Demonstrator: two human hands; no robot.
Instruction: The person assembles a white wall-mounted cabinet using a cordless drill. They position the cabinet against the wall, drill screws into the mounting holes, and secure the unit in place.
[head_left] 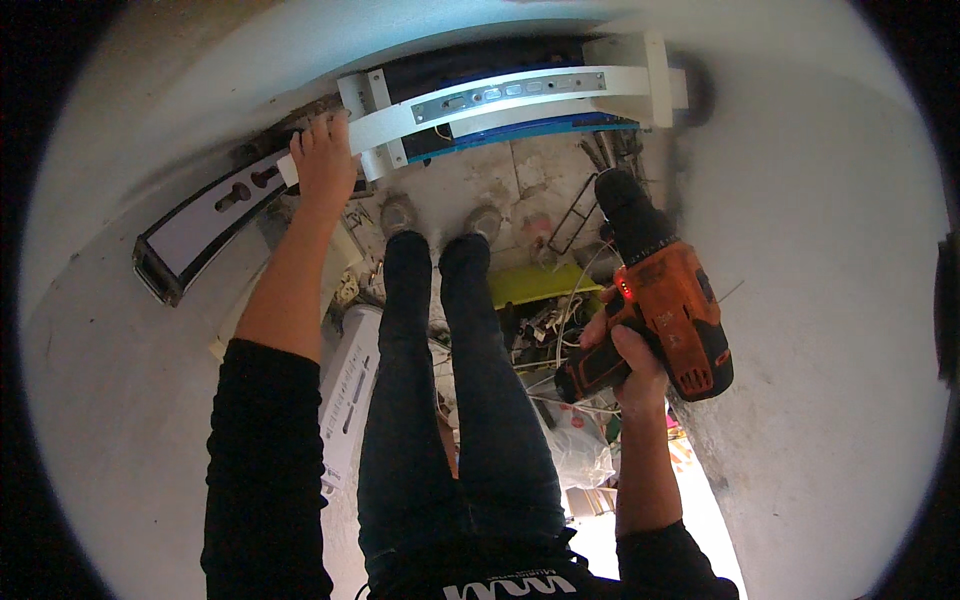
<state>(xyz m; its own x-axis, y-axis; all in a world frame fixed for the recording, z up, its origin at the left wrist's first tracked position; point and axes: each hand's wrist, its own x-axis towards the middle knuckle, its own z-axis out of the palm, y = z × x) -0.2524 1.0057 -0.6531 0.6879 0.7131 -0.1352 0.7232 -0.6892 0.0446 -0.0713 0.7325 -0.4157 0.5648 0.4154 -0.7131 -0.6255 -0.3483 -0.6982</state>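
Note:
My right hand (640,365) is wrapped round the handle of an orange and black cordless drill (672,300), its chuck pointing up and away from me. A small red light glows on the drill's side. Far left, my left hand (325,172) lies over the left end of a long white bar (388,124), fingers bent over its upper edge. A grey metal strip (510,92) with several slots is set in the bar. Beside my left hand, a white bracket plate (378,95) with holes stands across the bar.
A framed panel (205,215) leans along the left wall. A yellow-green bin (535,284) of cables and loose parts sits on the floor, near a black wire frame (572,213). A white slotted panel (350,395) stands left of my legs; a clear plastic bag (582,450) lies right.

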